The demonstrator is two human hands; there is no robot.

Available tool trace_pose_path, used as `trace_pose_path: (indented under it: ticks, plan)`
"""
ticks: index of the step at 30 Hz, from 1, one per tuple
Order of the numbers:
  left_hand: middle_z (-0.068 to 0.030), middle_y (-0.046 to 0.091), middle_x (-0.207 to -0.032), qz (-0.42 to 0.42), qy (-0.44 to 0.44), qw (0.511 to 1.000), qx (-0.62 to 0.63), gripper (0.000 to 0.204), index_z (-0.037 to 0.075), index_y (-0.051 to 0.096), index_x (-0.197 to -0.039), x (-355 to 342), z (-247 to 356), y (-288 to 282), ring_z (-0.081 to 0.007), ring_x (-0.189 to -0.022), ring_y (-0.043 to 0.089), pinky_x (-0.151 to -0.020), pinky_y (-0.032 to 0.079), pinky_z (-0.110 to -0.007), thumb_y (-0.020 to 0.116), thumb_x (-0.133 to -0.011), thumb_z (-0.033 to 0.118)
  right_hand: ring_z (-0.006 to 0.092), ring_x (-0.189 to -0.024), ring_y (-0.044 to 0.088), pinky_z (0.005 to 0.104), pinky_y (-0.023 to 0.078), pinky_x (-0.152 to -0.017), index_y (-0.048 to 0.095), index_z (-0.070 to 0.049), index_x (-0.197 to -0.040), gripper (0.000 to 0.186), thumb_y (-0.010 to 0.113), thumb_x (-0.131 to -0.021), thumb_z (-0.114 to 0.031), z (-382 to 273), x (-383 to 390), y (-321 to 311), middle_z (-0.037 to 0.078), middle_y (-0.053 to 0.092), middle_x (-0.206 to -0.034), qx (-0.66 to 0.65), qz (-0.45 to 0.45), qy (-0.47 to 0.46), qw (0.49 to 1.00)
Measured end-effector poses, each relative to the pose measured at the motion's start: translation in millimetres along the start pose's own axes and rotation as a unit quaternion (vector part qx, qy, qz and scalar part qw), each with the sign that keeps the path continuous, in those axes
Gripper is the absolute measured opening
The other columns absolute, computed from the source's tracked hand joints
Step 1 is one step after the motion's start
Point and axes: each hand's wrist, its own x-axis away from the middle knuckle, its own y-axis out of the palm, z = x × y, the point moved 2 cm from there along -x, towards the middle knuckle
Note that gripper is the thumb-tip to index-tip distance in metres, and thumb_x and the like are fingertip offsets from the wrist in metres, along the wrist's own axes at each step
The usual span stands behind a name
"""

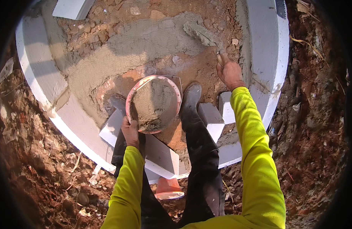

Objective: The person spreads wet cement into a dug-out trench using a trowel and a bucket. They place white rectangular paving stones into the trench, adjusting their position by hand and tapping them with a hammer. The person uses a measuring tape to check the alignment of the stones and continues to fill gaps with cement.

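Observation:
My left hand (130, 132) grips the near left rim of a round reddish bucket (178, 95), its fingers closed over the edge. Grey wet mortar (155, 101) sits inside the bucket, and a thin wire handle lies along its right side. Out to the far right, my right hand (231, 72) is wrapped round the handle of a trowel (200, 33). Mortar coats the trowel's blade, which points up and left over a spread grey mortar bed (145, 42) on the ground.
A curved pale block wall (265, 45) rings the work area. Loose blocks (212, 118) lie by my boots, another block (72, 8) at the far left. My boots (191, 99) stand inside the ring. Behind the near wall is a second orange bucket (168, 186); rough brown soil (305, 152) surrounds everything.

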Motion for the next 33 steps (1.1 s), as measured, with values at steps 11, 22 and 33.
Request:
trace_pose_path:
  ticks: [11,22,33]
  plan:
    - [0.0074,0.043,-0.069,0.006,0.047,0.999,-0.001,0.018,0.009,0.045,-0.072,5.0,12.5,16.9,-0.0026,-0.063,0.037,-0.055,0.032,-0.022,0.055,-0.085,0.001,0.0388,-0.086,0.069,0.0473,0.055,-0.077,0.054,0.0,-0.114,0.031,0.054,-0.087,-0.013,-130.6,74.1,57.9,0.025,0.063,-0.107,-0.02,-0.318,-0.166,0.933]
    - [0.0073,0.044,-0.067,-0.021,0.009,0.995,0.095,0.007,0.009,0.055,-0.085,13.8,7.5,30.2,-0.0016,-0.052,0.04,-0.046,0.037,-0.021,0.056,-0.092,0.011,0.0289,-0.074,0.066,0.0395,0.054,-0.072,0.054,-0.005,-0.116,0.039,0.067,-0.084,-0.022,-160.5,119.4,73.7,0.015,0.064,-0.077,-0.275,-0.639,-0.015,0.718]
    - [0.0082,0.043,-0.073,0.091,0.041,0.995,-0.001,0.019,0.008,0.048,-0.079,-2.2,-9.2,-8.2,-0.0034,-0.065,0.037,-0.057,0.035,-0.022,0.065,-0.087,0.003,0.0425,-0.072,0.064,0.0467,0.05,-0.062,0.054,-0.007,-0.113,0.035,0.066,-0.081,-0.013,-86.1,44.1,0.3,0.02,0.064,-0.08,-0.147,-0.121,-0.103,0.976]
